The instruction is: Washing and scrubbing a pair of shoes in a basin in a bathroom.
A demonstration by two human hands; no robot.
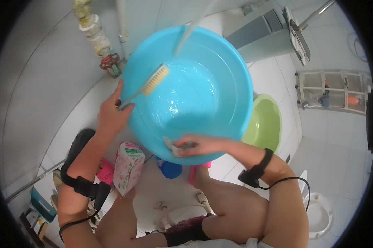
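Observation:
My left hand (112, 113) is closed around the thin handle of a scrubbing brush (155, 79), at the left rim of a large round light-blue basin (242, 78). The pale bristles are over the inside of the basin, where water glints. At the basin's near side, my right hand (199, 144) is blurred by motion. Its fingers are closed on a small whitish thing (170, 144), too smeared to name. A pale, slender hose or stream (190, 33) comes down over the far rim.
Beyond the basin's right side sits a green tub (263, 124). A pink-and-white packet (128, 165) and a blue-lidded container (170, 169) stand near my legs. Far left are a pipe and red valve (110, 62). A grey bin-like box (261, 33) stands far right.

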